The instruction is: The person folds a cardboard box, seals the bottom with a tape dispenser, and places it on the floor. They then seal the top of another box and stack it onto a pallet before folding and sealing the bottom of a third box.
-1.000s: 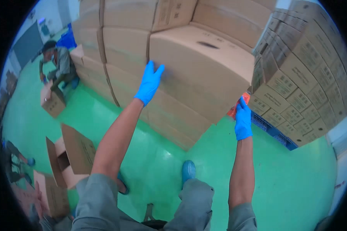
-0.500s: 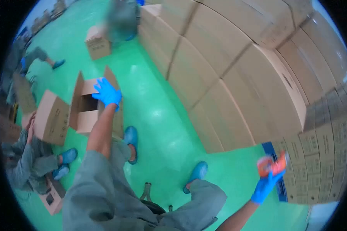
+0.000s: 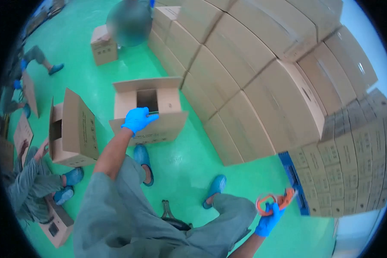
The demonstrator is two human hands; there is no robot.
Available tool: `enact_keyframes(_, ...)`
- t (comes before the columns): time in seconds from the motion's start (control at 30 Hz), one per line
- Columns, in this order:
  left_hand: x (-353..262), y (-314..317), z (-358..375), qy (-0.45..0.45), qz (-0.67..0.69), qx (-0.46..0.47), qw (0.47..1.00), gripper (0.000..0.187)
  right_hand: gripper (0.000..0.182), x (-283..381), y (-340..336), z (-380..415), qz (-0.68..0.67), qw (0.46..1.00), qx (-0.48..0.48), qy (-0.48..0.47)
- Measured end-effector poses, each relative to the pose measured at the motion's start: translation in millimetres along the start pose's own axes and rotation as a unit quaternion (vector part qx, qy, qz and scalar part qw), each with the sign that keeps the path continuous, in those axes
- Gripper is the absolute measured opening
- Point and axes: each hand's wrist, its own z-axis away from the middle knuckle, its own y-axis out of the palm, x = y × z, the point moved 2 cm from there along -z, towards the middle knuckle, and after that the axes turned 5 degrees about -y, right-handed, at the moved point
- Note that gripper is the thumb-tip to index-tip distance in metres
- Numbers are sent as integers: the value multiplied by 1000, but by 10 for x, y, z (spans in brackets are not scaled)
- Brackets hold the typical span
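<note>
An upright cardboard box [image 3: 168,103] with its top flaps spread stands on the floor ahead of me. My left hand [image 3: 139,120], in a blue glove, is closed over the edge of the box's near flap. The thumb sticks out over the opening, and the other fingers are partly hidden. At the lower right, my right hand [image 3: 268,220], also gloved in blue, grips an orange tape dispenser [image 3: 284,198]. A roll of tape shows on the dispenser's left side. This hand is held out beside my right knee, away from the box.
Large cartons [image 3: 228,56] are stacked to the right. Smaller cartons [image 3: 331,176] sit on a blue pallet [image 3: 294,182]. At left, a seated person [image 3: 30,185] is beside another open box [image 3: 79,129]. Another person [image 3: 131,23] touches a carton [image 3: 104,49] at the back. A stool [image 3: 174,219] is under me.
The open box has turned, with its flap now toward me, and my left hand has moved down and right onto it. My right hand has brought the tape dispenser left and lower.
</note>
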Motion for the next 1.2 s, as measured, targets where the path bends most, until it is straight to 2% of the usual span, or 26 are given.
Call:
enact_keyframes(0.07, -222, 106, 116, 175, -37, 113, 977, 58, 64, 106, 391, 5, -29, 999, 25, -4)
enact_keyframes(0.13, -455, 250, 357, 222, -38, 158, 961, 61, 64, 137, 656, -41, -42, 997, 63, -5)
enact_keyframes(0.2, -770, 383, 699, 313, -64, 262, 910, 66, 62, 29, 732, -99, -28, 996, 78, 24)
enact_keyframes(0.23, -929, 445, 833, 322, -64, 281, 902, 66, 60, -72, 732, -145, -10, 997, 67, 45)
enact_keyframes(0.3, -1169, 613, 1138, 307, -81, 397, 861, 63, 51, -273, 708, -287, 34, 993, 89, 62)
enact_keyframes(0.33, -1178, 783, 1257, 310, -81, 413, 853, 63, 51, -375, 722, -385, 42, 993, 79, 74)
enact_keyframes(0.4, -1168, 1084, 1526, 401, 48, 142, 904, 70, 44, -591, 745, -563, 114, 984, 117, 69)
enact_keyframes(0.43, -1131, 1226, 1738, 398, 45, 157, 903, 70, 44, -727, 753, -598, 117, 983, 111, 83)
enact_keyframes(0.5, -1081, 1382, 2003, 196, 103, -18, 975, 89, 36, -987, 768, -688, 173, 966, 131, 138)
enact_keyframes(0.63, -987, 1517, 2188, 158, 127, -43, 978, 102, 37, -1735, 810, -135, 177, 937, 196, 228)
enact_keyframes(0.7, -972, 1547, 2182, 206, 134, -29, 969, 89, 44, -1943, 926, 295, 206, 954, 192, 98)
enact_keyframes(0.73, -1002, 1510, 2139, 197, 128, -24, 972, 89, 44, -1969, 1003, 378, 207, 952, 198, 108)
enact_keyframes(0.8, -1079, 1463, 2122, 288, 104, 91, 948, 69, 54, -1905, 1029, 526, 262, 940, 180, 122)
enact_keyframes(0.83, -1089, 1473, 2116, 286, 102, 102, 947, 69, 57, -1873, 1053, 507, 296, 923, 209, 130)
enact_keyframes(0.9, -1127, 1515, 2109, 336, 98, 138, 926, 52, 58, -1927, 1003, 487, 293, 917, 218, 160)
enact_keyframes(0.97, -1147, 1549, 2115, 329, 95, 140, 929, 49, 59, -1947, 1008, 449, 286, 913, 231, 178)
enact_keyframes(1.07, -1103, 1643, 2094, 313, 98, 130, 936, 45, 55, -1898, 1110, 495, 308, 906, 266, 118)
enact_keyframes(1.13, -1117, 1671, 2105, 303, 107, 123, 939, 43, 61, -1787, 1193, 482, 322, 887, 299, 141)
enact_keyframes(1.2, -1116, 1679, 2068, 311, 101, 127, 936, 40, 66, -1557, 1340, 521, 327, 873, 340, 122)
